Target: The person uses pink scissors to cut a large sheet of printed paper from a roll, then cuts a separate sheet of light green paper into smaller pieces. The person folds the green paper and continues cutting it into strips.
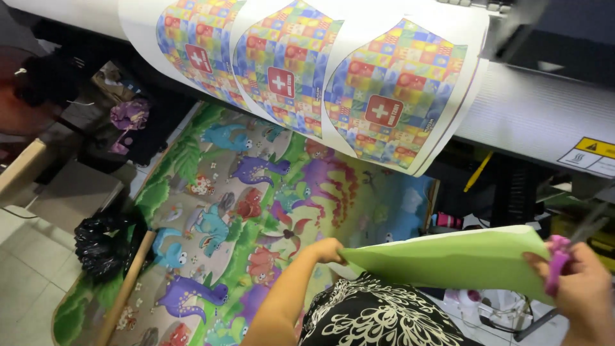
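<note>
My left hand [325,250] pinches the left corner of a light green sheet [448,259] that stretches across my lap. My right hand [586,282] grips pink-handled scissors [558,259] at the sheet's right edge; the blades point up and right and look blurred. Below the sheet is my black-and-white patterned garment [378,317].
A wide white printer [544,109] runs across the top, with a printed sheet [307,70] of colourful shapes hanging from it. A dinosaur play mat [237,218] covers the floor. A black bag [102,247] and a wooden stick [125,288] lie at the left.
</note>
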